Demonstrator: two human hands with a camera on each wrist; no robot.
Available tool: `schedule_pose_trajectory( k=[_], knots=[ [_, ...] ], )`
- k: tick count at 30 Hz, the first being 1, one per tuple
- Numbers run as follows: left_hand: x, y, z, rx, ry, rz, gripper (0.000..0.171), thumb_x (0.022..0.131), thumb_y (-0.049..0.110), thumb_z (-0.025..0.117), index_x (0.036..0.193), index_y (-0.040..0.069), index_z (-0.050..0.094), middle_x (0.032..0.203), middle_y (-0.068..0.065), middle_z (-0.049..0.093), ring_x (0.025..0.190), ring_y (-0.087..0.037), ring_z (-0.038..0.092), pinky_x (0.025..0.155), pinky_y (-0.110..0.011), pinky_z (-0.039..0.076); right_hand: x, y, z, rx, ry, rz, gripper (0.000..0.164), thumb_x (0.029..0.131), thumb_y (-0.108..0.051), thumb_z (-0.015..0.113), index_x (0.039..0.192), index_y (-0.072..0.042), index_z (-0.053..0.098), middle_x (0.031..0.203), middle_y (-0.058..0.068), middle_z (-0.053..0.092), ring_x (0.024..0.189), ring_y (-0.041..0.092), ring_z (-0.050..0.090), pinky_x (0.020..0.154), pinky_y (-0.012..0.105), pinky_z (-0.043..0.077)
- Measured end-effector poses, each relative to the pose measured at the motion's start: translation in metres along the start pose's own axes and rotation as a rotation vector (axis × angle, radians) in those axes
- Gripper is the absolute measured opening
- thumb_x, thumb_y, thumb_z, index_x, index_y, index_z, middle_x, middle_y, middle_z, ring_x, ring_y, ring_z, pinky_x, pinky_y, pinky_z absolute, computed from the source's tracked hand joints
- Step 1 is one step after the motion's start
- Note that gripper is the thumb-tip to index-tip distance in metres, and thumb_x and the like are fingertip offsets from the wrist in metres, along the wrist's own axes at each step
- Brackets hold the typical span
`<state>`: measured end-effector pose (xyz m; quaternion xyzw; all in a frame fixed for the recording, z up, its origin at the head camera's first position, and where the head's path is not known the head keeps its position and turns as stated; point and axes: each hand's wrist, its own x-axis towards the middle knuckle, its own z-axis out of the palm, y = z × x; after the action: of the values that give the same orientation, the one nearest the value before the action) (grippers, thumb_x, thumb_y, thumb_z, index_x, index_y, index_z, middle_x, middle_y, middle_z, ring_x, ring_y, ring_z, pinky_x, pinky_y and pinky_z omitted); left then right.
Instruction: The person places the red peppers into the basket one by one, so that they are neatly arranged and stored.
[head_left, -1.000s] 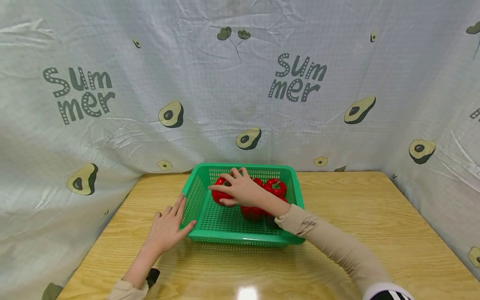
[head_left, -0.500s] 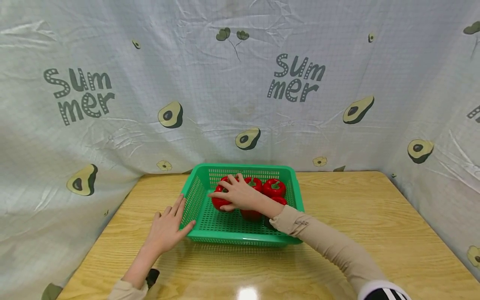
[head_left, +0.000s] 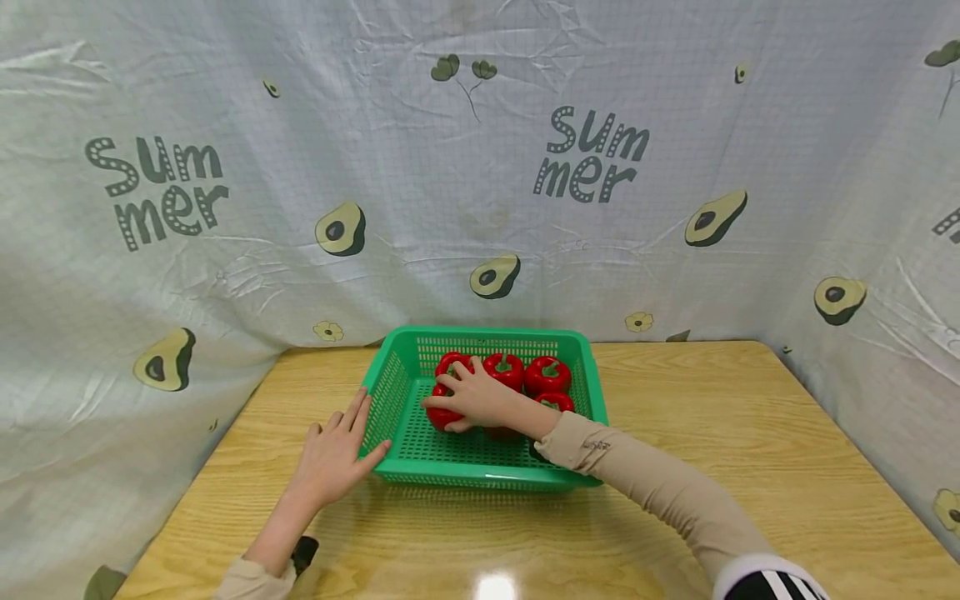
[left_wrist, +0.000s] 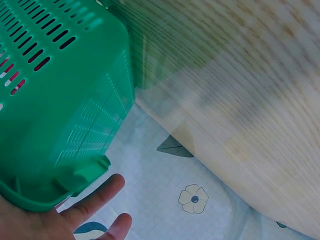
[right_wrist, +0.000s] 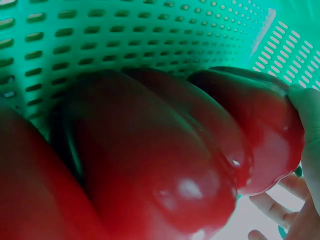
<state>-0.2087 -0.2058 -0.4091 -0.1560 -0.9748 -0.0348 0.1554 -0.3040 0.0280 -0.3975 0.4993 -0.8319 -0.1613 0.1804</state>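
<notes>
My right hand (head_left: 480,398) reaches down into a green plastic basket (head_left: 487,473), fingers spread and curved over a red bell pepper (head_left: 442,418) at the left of the group. In the right wrist view, the thumb lies against that pepper (right_wrist: 265,135) and fingers show on its far side. More red bell peppers stand around it: one behind (head_left: 450,362), one at back centre (head_left: 503,370) and one at back right (head_left: 548,377). Another is partly covered by the right forearm. My left hand (head_left: 337,458) rests with extended fingers on the basket's left rim.
The basket stands on a wooden table (head_left: 675,400), near its back edge. A pale printed cloth (head_left: 420,183) hangs behind and along both sides. Inside the basket, bare slotted floor (head_left: 420,446) shows at the front left.
My right hand has moved the pepper slightly toward me and lower in the basket, uncovering the peppers behind. The left hand has stayed on the rim.
</notes>
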Motion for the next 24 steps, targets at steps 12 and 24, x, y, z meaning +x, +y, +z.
schedule_pose_trajectory(
  k=[12, 24],
  knots=[
    [-0.0011, -0.0003, 0.0001, 0.004, 0.004, -0.002, 0.071, 0.084, 0.043, 0.053, 0.136, 0.000, 0.035, 0.143, -0.014, 0.032, 0.108, -0.034, 0.051, 0.074, -0.055, 0.039, -0.0013, 0.0002, -0.0028, 0.098, -0.063, 0.006, 0.051, 0.082, -0.052, 0.053, 0.129, -0.035, 0.042, 0.132, 0.004, 0.043, 0.114, 0.025, 0.041, 0.089, 0.050, 0.037],
    [-0.0004, 0.0013, -0.0009, 0.002, 0.013, -0.002, 0.070, 0.083, 0.043, 0.053, 0.136, 0.000, 0.036, 0.143, -0.014, 0.033, 0.107, -0.033, 0.051, 0.073, -0.054, 0.039, -0.0016, 0.0032, -0.0026, 0.134, -0.114, 0.026, 0.061, 0.078, -0.056, 0.057, 0.132, -0.036, 0.037, 0.134, 0.003, 0.040, 0.117, 0.024, 0.037, 0.091, 0.050, 0.033]
  ],
)
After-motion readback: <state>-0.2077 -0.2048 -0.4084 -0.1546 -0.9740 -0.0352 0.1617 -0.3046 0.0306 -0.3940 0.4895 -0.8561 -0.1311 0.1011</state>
